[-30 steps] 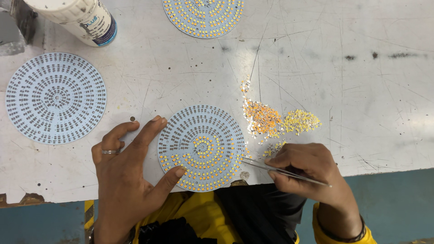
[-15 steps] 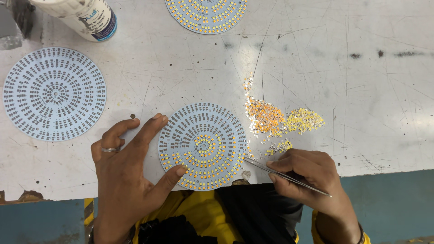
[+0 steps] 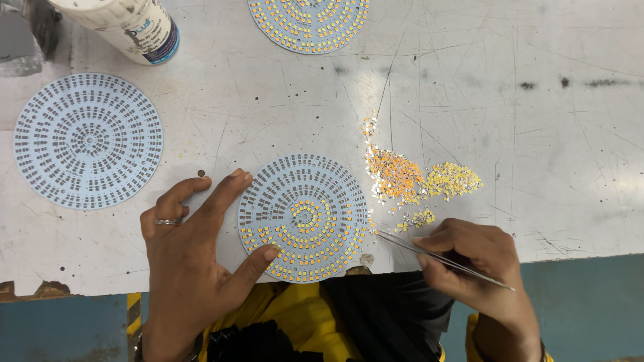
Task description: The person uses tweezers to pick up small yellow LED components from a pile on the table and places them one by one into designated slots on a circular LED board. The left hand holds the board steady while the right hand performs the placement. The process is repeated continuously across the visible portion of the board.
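I see left hand [image 3: 191, 258] fingers spread, pinning the round board [image 3: 303, 218] on the tabletop [image 3: 537, 134]. Right hand [image 3: 473, 265] fingers pinch tweezers [image 3: 439, 258], chip pile [image 3: 416, 179] just beyond them.

White cylindrical container [image 3: 124, 25], blue-banded label, at table's top-left corner

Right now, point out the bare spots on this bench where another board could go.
Widest bare stretch: the table right of the chip pile. A smaller patch lies between the empty board and top board. Crowded: around the centre board, held by left hand, with tweezers beside it.
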{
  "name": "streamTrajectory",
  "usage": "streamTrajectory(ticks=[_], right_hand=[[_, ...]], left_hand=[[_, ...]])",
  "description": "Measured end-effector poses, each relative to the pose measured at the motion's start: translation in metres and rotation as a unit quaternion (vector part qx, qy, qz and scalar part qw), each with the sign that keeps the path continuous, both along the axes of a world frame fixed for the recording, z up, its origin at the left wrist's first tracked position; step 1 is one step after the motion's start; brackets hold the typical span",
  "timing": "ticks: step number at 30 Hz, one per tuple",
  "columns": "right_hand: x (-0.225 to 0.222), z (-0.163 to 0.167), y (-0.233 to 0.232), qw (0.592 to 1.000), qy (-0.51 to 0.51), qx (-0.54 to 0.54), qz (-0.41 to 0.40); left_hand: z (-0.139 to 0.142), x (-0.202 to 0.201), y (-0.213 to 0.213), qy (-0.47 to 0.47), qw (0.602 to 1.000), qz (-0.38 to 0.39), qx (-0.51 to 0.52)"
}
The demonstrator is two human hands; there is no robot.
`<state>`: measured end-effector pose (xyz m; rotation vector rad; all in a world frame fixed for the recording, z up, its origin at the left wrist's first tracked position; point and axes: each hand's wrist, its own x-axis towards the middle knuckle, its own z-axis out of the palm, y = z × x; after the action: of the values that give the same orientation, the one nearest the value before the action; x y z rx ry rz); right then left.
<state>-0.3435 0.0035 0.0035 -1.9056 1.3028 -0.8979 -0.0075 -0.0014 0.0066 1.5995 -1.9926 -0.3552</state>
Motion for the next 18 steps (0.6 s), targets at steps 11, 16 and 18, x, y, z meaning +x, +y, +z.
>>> streamTrajectory(ticks=[11,16,18], right_hand=[[-0.0006,-0.0025,-0.001,1.0,0.014,-0.016,0.007],[-0.0005,-0.0019,0.0,1.0,0.021,-0.006,-0.011],[-0.0006,-0.0009,-0.0014,1.0,0.025,-0.003,-0.006]], left_hand=[[0.0006,0.0009,0.0016,0.0,1.0,0.002,0.012],[-0.0005,0.0008,0.0013,-0.003,1.0,0.0,0.012],[-0.0013,0.0013,0.0017,-0.002,1.0,0.001,0.012]])
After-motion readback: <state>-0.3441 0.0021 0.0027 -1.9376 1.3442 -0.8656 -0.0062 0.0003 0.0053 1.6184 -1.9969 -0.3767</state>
